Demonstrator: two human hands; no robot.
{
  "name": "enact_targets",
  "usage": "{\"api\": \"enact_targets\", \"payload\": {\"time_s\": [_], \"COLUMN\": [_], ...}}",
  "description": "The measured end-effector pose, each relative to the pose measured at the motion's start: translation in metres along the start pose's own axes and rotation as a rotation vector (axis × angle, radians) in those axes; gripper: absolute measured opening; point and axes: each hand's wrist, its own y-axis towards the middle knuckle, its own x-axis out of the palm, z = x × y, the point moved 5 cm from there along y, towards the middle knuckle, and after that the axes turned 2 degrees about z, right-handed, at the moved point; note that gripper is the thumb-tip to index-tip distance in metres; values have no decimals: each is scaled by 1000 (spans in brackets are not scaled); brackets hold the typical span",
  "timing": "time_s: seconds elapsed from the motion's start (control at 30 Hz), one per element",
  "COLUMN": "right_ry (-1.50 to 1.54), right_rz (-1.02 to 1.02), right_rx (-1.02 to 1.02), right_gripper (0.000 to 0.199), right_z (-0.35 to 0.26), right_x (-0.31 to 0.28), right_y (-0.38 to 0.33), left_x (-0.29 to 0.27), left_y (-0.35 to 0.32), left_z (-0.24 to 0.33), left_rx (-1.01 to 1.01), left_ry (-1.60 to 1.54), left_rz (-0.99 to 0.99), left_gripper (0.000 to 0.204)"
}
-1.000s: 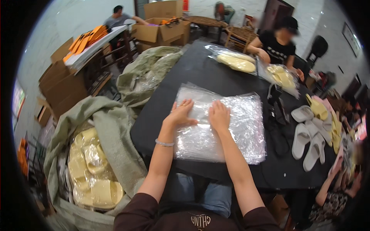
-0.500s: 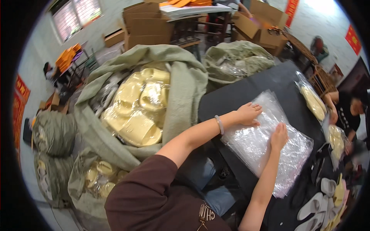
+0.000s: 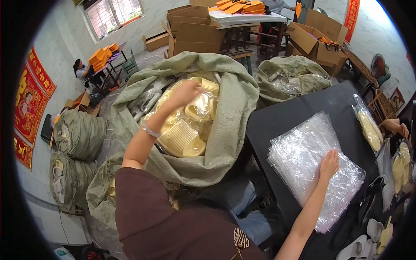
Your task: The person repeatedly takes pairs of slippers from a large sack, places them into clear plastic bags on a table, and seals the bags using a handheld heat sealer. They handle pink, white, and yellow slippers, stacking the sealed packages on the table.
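My left hand is over the open green woven sack and just above the pale yellow slippers, which lie in clear plastic bags. Its fingers are slightly smeared and partly turned away, so their grip does not show. My right hand lies flat, fingers stretched out, on a stack of clear plastic bags. That stack rests on the black tabletop to my right.
A second green sack with bagged goods stands behind the table. Bagged yellow slippers lie along the table's right edge, near a person's arm. Loose white slippers sit at lower right. Full sacks are piled at left.
My left hand has left the stack of plastic bags and swung left over the sack of slippers. My right hand stays on the stack. The view has shifted toward the left.
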Motion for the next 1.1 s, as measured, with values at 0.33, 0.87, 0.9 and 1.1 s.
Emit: {"api": "enact_targets", "payload": {"time_s": [0.33, 0.87, 0.9, 1.1], "right_ry": [-28, -73, -68, -104], "right_rz": [-13, 1, -5, -31], "right_rx": [-3, -82, -79, -15], "right_gripper": [49, 50, 50, 50], "right_z": [4, 19, 19, 11], "right_x": [2, 16, 17, 7], "right_y": [0, 11, 11, 4], "left_x": [-37, 28, 15, -141], "left_y": [-148, -184, -181, -165], "left_z": [-3, 27, 30, 63], "left_rx": [-261, -176, -200, 93], "left_ry": [272, 253, 243, 22], "left_rz": [-17, 180, 128, 5], "left_gripper": [57, 97, 96, 81]}}
